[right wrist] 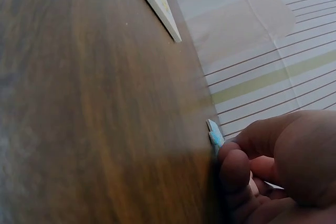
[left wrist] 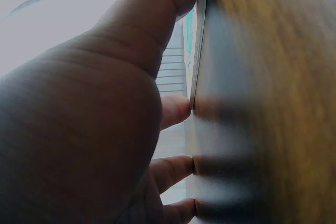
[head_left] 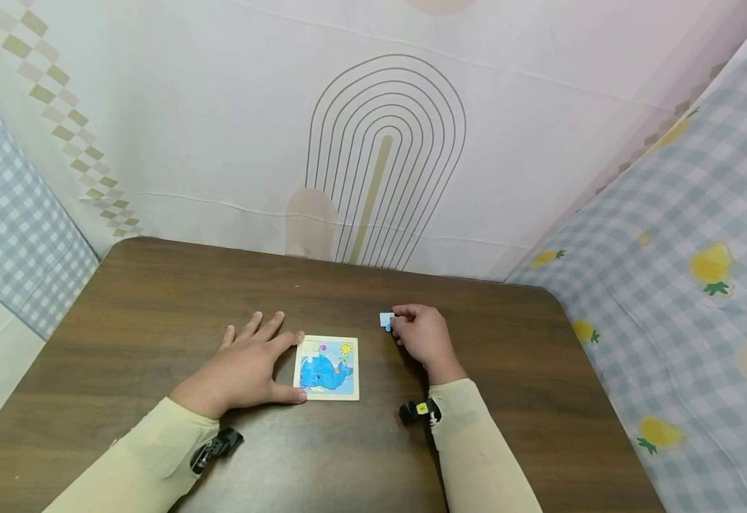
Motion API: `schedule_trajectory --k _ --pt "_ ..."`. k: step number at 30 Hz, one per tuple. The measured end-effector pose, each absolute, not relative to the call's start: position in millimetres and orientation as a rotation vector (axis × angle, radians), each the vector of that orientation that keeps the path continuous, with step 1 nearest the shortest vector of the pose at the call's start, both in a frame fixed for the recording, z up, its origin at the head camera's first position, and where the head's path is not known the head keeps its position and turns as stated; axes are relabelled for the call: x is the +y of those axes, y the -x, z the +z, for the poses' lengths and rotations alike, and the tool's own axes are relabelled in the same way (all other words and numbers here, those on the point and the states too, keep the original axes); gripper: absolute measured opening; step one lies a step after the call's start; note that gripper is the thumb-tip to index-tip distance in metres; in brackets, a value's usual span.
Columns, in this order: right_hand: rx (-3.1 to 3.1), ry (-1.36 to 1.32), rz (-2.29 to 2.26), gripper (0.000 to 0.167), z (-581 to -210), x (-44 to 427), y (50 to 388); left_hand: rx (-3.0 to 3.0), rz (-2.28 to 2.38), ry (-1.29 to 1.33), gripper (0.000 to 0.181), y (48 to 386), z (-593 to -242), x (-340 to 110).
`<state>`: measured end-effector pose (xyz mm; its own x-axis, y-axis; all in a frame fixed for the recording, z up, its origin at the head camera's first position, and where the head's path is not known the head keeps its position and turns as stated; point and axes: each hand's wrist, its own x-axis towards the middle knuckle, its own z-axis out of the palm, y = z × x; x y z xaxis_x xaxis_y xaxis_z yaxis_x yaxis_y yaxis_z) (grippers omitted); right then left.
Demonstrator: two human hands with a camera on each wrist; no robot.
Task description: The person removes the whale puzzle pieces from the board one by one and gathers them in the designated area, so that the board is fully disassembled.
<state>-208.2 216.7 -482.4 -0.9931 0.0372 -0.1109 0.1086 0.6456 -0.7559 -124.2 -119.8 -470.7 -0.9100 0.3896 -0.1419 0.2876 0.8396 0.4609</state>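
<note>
A small jigsaw puzzle [head_left: 326, 374] of a blue whale and a yellow sun lies in a pale wooden frame [head_left: 358, 370] on the table. Its upper left part shows a pale patch without picture. My left hand [head_left: 248, 370] rests beside it with fingers spread, thumb on the lower left corner and index finger on the upper left one. In the left wrist view, the thumb [left wrist: 152, 14] touches the frame's edge. To the right of the frame, my right hand [head_left: 421, 333] pinches a light blue puzzle piece [head_left: 385, 319] between thumb and fingers; the fingers hide part of it.
The brown wooden table [head_left: 322, 456] reaches back to a pale cloth [head_left: 219, 142] printed with arches. Checked cloth [head_left: 662, 335] with yellow fruit hangs along the right side, and more checked cloth [head_left: 8, 214] hangs at the left.
</note>
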Motion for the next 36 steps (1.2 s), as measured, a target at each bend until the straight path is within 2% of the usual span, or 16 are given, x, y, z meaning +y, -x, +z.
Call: schedule_trajectory --k 12,19,27,36 --pt "2.668 -0.067 -1.431 0.029 -483.8 223.2 213.4 2.787 0.647 -0.518 0.111 124.2 -473.4 -120.0" --pt "2.656 0.015 -1.438 0.030 -463.1 221.1 210.9 2.782 0.655 -0.512 0.110 123.1 -473.9 -119.6" --pt "2.725 0.278 -1.136 0.028 -434.3 191.0 199.5 2.785 0.654 -0.516 0.110 123.3 -472.1 -119.3" --pt "2.637 0.655 -0.862 0.018 -434.3 156.8 194.1 2.786 0.649 -0.523 0.111 126.2 -472.9 -120.9"
